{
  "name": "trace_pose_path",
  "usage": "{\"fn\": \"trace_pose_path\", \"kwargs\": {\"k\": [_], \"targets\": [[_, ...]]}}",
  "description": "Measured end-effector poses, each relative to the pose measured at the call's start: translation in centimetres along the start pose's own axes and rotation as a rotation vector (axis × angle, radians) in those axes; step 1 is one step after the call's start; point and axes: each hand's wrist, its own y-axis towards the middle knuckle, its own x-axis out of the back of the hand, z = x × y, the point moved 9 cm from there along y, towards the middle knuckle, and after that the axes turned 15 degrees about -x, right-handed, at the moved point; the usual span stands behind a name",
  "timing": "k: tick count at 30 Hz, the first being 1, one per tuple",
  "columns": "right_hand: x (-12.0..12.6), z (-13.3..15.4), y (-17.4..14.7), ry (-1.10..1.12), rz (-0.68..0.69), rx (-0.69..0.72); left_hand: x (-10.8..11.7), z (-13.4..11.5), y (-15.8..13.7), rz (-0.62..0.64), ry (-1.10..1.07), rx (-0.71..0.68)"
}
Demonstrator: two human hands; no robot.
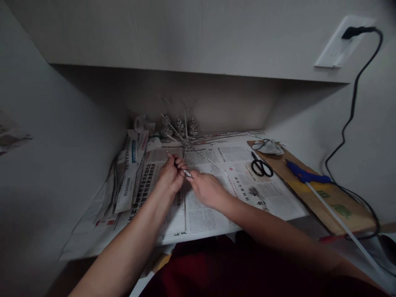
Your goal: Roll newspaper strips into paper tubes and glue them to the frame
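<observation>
My left hand (170,174) and my right hand (206,189) meet over a spread newspaper (216,206) on the desk. Between their fingertips they pinch a thin rolled paper stick (186,172). The stick runs toward a hub of crossed paper sticks (187,143) that fan out like spokes just beyond the hands. Both hands have their fingers closed on the same stick.
Three small woven paper cones (179,126) stand at the back wall. Black scissors (261,167) lie right of the hands. On a cardboard sheet (337,202) rests a blue glue gun (305,175), its black cord (352,111) plugged into a wall socket (340,41). Folded newspapers (128,177) pile at left.
</observation>
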Motion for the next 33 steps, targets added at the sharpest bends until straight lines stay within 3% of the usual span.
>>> {"fn": "trace_pose_path", "kwargs": {"k": [4, 6, 8, 10, 12, 13, 17, 18, 19, 23, 25, 27, 31, 33], "targets": [[-2.6, -1.2, -0.1, 0.318, 0.419, -0.167, -0.1, 0.3, -0.2, 0.010, -0.009, 0.028], [-3.3, -1.3, -0.3, 0.446, 0.557, -0.211, -0.1, 0.3, -0.2, 0.011, 0.003, 0.026], [-3.0, -1.7, 0.0, 0.464, 0.508, -0.229, 0.1, 0.2, -0.1, -0.005, 0.019, 0.012], [-1.6, -1.8, 0.7, 0.355, 0.291, -0.184, 0.3, 0.1, 0.0, -0.017, 0.030, -0.010], [-1.0, -1.6, 0.8, 0.311, 0.188, -0.164, 0.3, 0.1, 0.1, -0.010, 0.033, -0.020], [-1.3, -1.7, 0.7, 0.358, 0.230, -0.185, 0.2, 0.1, 0.1, -0.002, 0.030, -0.017], [-4.1, -1.6, -0.5, 0.710, 0.652, -0.340, -0.2, 0.3, -0.3, 0.025, 0.024, 0.013], [-4.3, -1.6, -0.6, 0.749, 0.689, -0.351, -0.3, 0.3, -0.4, 0.028, 0.045, 0.015], [-4.2, -1.6, -0.5, 0.747, 0.671, -0.350, -0.2, 0.2, -0.5, 0.024, 0.079, 0.013], [-2.2, -1.8, 1.2, 0.488, 0.340, -0.251, 0.4, -0.1, -0.7, -0.014, 0.285, 0.004], [-1.6, -1.6, 1.7, 0.425, 0.254, -0.226, 0.5, -0.1, -0.8, -0.017, 0.347, 0.004], [-2.1, -1.6, 1.7, 0.546, 0.349, -0.271, 0.4, 0.1, -0.9, 0.009, 0.376, 0.012], [-3.8, -1.0, 0.2, 0.872, 0.736, -0.375, 0.3, 0.3, -0.9, 0.045, 0.393, 0.019], [-3.5, -1.4, 0.1, 0.825, 0.703, -0.373, 0.3, 0.3, -0.8, 0.046, 0.395, 0.025]]}}
